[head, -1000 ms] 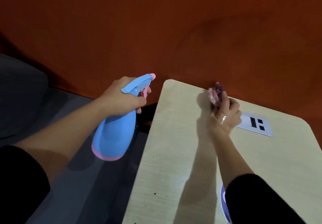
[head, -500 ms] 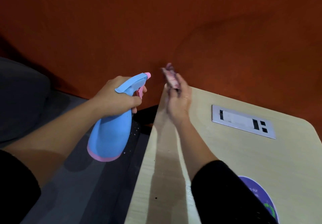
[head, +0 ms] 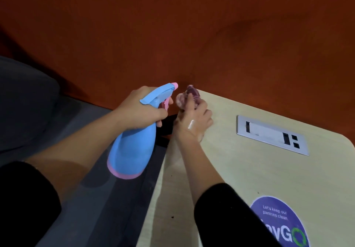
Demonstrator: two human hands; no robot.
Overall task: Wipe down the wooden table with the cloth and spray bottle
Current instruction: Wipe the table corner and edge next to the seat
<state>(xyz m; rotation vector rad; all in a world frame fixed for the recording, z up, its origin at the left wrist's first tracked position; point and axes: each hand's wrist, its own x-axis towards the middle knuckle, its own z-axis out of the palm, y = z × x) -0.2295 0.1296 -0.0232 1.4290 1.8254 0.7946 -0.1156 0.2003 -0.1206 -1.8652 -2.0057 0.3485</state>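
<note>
Tightly, right hand [head: 192, 124] round cloth [head: 189, 95].

— What's behind it all?
— A plain rust-orange wall [head: 172, 25] fills the whole upper half and darkens toward the left.
— And on the left?
— A rounded dark grey cushion [head: 25, 102] sits against the wall. Below it is a flat grey surface [head: 86, 198]; floor or bench, I can't tell.
— Any furniture?
— A pale wood tabletop [head: 240, 169] with rounded corners meets the wall. A brushed-metal socket plate [head: 269, 133] sits flush in it, and a round purple sticker [head: 278, 218] lies near the front edge.
— The light?
— Dim and warm, with soft shadows.
</note>
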